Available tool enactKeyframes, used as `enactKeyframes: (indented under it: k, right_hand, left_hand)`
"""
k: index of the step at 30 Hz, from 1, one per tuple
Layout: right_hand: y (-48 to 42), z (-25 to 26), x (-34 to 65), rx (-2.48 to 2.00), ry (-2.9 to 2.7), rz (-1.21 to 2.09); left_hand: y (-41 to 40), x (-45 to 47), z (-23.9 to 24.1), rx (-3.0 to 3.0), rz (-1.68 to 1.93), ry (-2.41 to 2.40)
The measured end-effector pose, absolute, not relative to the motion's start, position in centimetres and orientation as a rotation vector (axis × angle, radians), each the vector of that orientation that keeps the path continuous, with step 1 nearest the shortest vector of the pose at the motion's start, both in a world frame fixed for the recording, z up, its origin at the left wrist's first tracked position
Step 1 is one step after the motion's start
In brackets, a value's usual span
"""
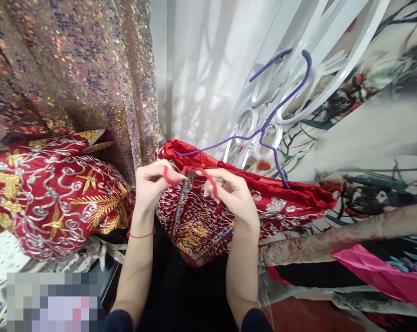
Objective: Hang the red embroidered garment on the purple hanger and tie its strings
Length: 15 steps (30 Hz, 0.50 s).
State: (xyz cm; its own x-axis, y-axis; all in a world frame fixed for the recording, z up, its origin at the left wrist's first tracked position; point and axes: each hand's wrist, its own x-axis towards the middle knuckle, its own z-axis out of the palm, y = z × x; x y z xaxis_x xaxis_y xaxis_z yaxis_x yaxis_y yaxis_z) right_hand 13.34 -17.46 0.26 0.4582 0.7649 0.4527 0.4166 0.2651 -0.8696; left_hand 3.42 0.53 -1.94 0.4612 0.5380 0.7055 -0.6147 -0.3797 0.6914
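Red embroidered garment (198, 226) w/ silver + gold work is hanging just below the purple hanger (264, 130), whose ends are reaching into its open top edge. Red cord (213, 183) is showing at that edge, below & L of hanger's middle. Your L hand (155, 182) is pinching one length btwn thumb & fingers; your R hand (231, 191) is gripping another, cord running over its fingers. Well L of hanger, a 2nd red embroidered piece (104, 193) is lying nr sequined fabric (91, 69). Behind hanger, white scrollwork (354, 50) is showing, w/ white curtain (201, 69) up-L & floral cloth (364, 152) to its R.
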Motion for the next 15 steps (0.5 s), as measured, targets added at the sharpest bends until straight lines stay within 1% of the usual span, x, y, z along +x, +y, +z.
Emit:
enactKeyframes:
  k: [2,3,7,11,15]
  right_hand:
    - [-17.0,0.3,13.3,-1.364,-1.164,0.21]
    - [-16.8,0.4,13.3,-1.384,-1.208,0.152]
    - [-16.3,0.8,13.3,-1.491,-1.439,-0.081]
    - [-16.0,0.9,13.2,-1.711,-1.547,-0.345]
    - [-15.5,0.8,13.0,-1.816,-1.575,-0.517]
  left_hand:
    - [0.3,2.7,-1.4,1.713,0.916,-0.162]
    - [0.1,2.4,-1.2,1.769,0.837,-0.163]
    - [0.0,2.0,-0.5,1.871,0.764,-0.121]
    - [0.3,2.4,-0.6,1.958,0.717,-0.078]
    - [0.2,2.9,-1.2,1.839,0.7,-0.044]
